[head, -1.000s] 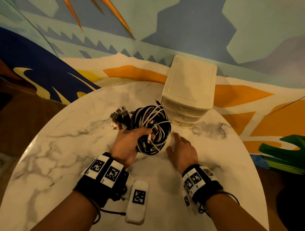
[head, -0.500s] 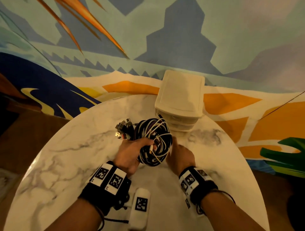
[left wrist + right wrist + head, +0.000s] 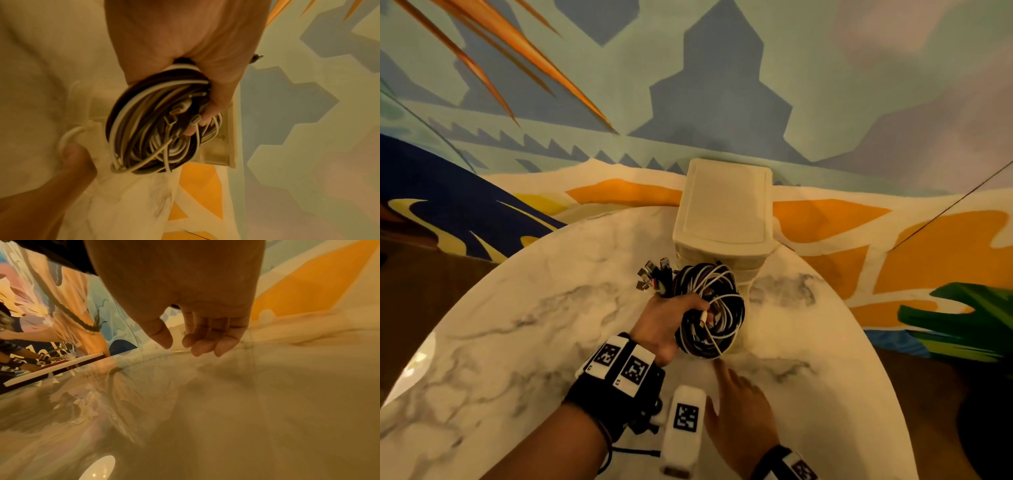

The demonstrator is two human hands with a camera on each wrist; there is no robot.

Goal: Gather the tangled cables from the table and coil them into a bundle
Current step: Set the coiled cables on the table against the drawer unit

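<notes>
A coiled bundle of black, purple and white cables (image 3: 710, 310) (image 3: 158, 128) is held a little above the round marble table (image 3: 534, 329). My left hand (image 3: 671, 318) (image 3: 205, 97) grips one side of the coil, fingers curled through its middle. Several metal plug ends (image 3: 654, 279) stick out of the bundle to the left of the hand. My right hand (image 3: 739, 407) (image 3: 195, 340) hovers near the table's front, below the coil, fingers loosely bent and holding nothing.
A cream plastic drawer box (image 3: 724, 212) stands at the table's far edge, right behind the coil. A white tagged device (image 3: 683, 431) lies near the front edge between my wrists. A painted wall rises behind the table.
My right hand has drawn back from beside the coil toward the table's front. The left hand keeps its grip on the bundle, which sits closer to the drawer box.
</notes>
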